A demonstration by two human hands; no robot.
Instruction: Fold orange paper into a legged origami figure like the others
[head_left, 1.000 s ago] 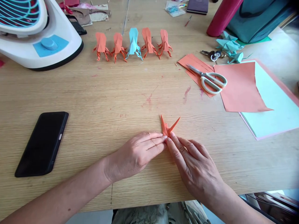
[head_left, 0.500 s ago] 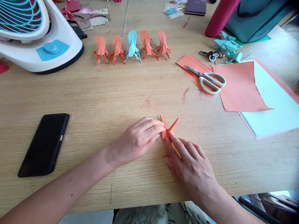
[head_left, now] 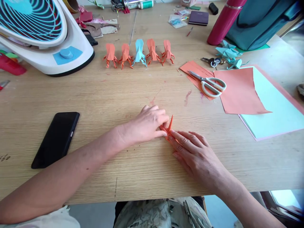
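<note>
Between my hands, low over the table, is a small orange folded paper figure (head_left: 169,129) with one thin point sticking up. My left hand (head_left: 153,122) pinches its left side between thumb and curled fingers. From the right, my right hand (head_left: 193,152) presses its fingertips onto the figure's lower part, and the fingers hide much of it. Farther back, several orange paper figures (head_left: 110,54) with thin splayed legs stand in a row, with one light-blue paper figure (head_left: 139,52) in the middle.
A black phone (head_left: 55,139) lies beside my left forearm. White-handled scissors (head_left: 210,84) rest on orange paper strips, by orange (head_left: 237,91) and pale-green sheets (head_left: 273,118). A fan (head_left: 71,60) stands back left. A red bottle (head_left: 224,23), teal bag (head_left: 258,25) and keys (head_left: 212,61) are back right.
My left hand has turned, its fingers now curled over the figure's left point, which stood free before. The right hand stays pressed on the figure. The camera view has shifted.
</note>
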